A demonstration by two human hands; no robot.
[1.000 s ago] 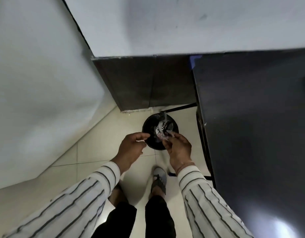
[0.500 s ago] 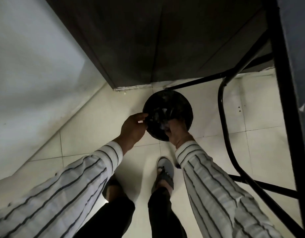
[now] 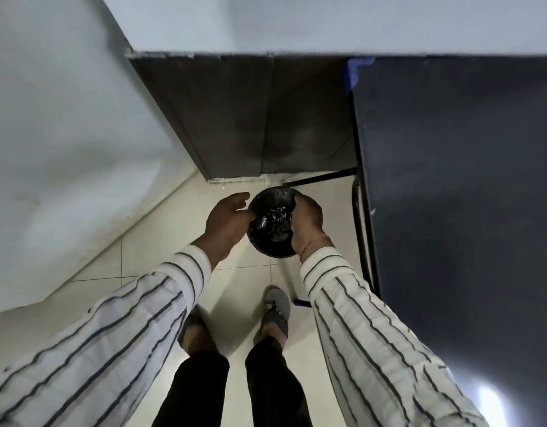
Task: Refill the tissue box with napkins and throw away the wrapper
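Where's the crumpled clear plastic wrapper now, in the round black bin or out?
In. The crumpled clear plastic wrapper lies inside the round black bin, below its rim, between the left hand and right hand.

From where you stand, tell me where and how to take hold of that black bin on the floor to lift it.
Grip the bin by its round rim, coming straight down from above, one hand on each side. It stands upright with its mouth open to you; the left hand and right hand already flank that rim. A dark panel behind and a table leg to the right probably crowd side approaches.
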